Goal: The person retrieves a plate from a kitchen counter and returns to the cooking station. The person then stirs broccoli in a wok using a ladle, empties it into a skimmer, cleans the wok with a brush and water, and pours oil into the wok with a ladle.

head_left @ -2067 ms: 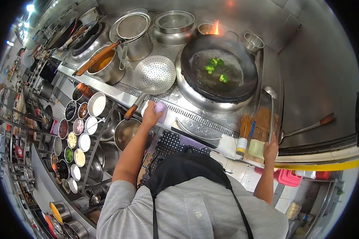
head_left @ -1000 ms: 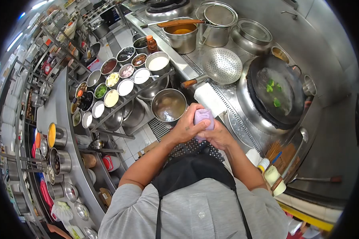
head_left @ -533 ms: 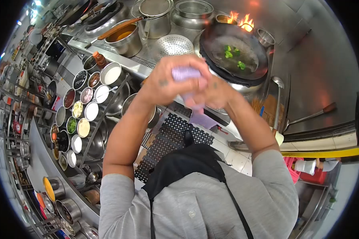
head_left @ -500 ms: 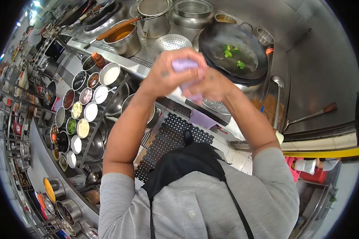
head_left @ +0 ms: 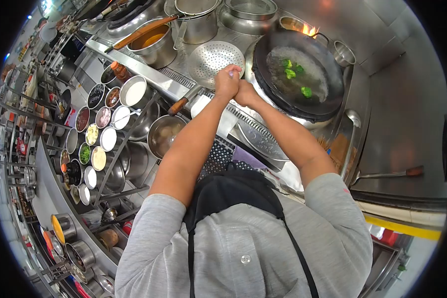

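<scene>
My left hand is closed at the near edge of the round perforated strainer, with a sliver of purple cloth showing between its fingers. Pressed against it on the right, my right hand is closed too; whatever it grips is hidden. To the right of both hands sits a large black wok, holding bubbling liquid and several green broccoli pieces. The strainer's wooden handle points toward the lower left.
Flames rise behind the wok. A ladle and a wooden-handled spatula lie to the right. On the left stand several ingredient bowls and a steel pot of orange liquid. A basin is left of my forearms.
Both hands have moved forward and away from my body, down near the strainer. Most of the purple cloth is now hidden. Flames show behind the wok again.
</scene>
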`<action>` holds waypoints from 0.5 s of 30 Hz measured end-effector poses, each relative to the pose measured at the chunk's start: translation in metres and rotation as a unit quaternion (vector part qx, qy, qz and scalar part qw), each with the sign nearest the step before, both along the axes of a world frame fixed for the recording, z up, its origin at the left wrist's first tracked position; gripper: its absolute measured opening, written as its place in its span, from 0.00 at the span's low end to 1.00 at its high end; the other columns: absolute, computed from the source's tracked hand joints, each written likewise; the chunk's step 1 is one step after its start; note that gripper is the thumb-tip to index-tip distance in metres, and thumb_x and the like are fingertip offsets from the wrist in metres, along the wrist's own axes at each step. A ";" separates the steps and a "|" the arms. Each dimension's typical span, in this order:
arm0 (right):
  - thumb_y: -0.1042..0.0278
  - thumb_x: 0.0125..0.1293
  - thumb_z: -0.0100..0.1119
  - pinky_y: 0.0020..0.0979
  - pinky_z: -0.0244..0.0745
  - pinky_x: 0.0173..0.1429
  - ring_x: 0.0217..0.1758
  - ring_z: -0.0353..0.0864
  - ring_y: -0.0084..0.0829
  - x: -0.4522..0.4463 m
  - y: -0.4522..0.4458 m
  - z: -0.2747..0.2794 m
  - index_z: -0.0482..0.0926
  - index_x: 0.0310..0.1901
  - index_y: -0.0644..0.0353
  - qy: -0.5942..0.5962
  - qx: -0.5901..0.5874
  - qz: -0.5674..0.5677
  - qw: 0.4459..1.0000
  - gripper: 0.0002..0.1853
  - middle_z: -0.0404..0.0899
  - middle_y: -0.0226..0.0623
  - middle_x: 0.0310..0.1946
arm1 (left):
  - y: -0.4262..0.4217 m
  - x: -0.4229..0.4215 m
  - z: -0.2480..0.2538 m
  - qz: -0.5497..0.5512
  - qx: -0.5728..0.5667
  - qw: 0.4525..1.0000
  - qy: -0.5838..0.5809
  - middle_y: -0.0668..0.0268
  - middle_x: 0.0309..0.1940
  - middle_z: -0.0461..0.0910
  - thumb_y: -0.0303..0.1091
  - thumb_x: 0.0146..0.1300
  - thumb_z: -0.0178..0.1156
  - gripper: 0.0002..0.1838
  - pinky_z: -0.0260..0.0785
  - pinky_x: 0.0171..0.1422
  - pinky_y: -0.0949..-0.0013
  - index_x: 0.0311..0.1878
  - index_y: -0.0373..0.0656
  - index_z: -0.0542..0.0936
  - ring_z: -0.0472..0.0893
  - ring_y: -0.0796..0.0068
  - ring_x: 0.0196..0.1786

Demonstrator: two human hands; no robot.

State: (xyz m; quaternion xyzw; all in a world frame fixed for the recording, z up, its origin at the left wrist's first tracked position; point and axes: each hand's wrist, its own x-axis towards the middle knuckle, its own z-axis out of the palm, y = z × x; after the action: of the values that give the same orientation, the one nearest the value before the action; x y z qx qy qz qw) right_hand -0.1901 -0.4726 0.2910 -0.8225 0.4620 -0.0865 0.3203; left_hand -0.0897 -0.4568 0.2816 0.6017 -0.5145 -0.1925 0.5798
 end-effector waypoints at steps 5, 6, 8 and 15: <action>0.62 0.55 0.61 0.44 0.74 0.52 0.48 0.80 0.52 0.001 -0.012 -0.006 0.80 0.41 0.66 -0.010 -0.018 -0.038 0.999 0.17 0.81 0.56 0.41 | -0.023 -0.002 -0.003 0.067 0.081 0.994 -0.004 0.57 0.27 0.82 0.29 0.58 0.54 0.08 0.72 0.43 0.66 0.32 0.44 0.83 0.81 0.65 0.32; 0.61 0.55 0.60 0.46 0.74 0.53 0.48 0.80 0.52 0.001 -0.012 -0.006 0.80 0.40 0.67 -0.027 -0.033 -0.053 0.998 0.17 0.81 0.56 0.41 | -0.027 -0.003 -0.003 0.065 0.081 0.995 -0.004 0.57 0.27 0.82 0.29 0.58 0.54 0.08 0.72 0.43 0.66 0.32 0.44 0.83 0.81 0.65 0.32; 0.60 0.56 0.60 0.46 0.74 0.53 0.48 0.80 0.52 0.002 -0.014 -0.018 0.81 0.41 0.65 -0.036 -0.043 -0.065 0.996 0.17 0.81 0.55 0.41 | -0.031 0.000 -0.005 0.076 0.193 0.978 0.017 0.55 0.32 0.82 0.30 0.58 0.55 0.07 0.72 0.45 0.64 0.36 0.45 0.83 0.81 0.63 0.36; 0.75 0.50 0.65 0.23 0.65 0.17 0.16 0.68 0.21 -0.021 0.000 -0.001 0.77 0.34 0.62 -0.251 0.391 -0.012 0.885 0.09 0.73 0.29 0.23 | 0.006 0.029 0.009 -0.209 0.192 0.868 0.408 0.58 0.59 0.72 0.59 0.65 0.54 0.33 0.70 0.53 0.53 0.65 0.48 0.64 0.75 0.59 0.55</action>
State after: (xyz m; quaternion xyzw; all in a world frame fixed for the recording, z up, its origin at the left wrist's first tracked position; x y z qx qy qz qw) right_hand -0.2112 -0.4728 0.2904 -0.5754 0.3717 -0.1062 0.7207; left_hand -0.0607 -0.4511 0.2904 0.4472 -0.2989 -0.6328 0.5570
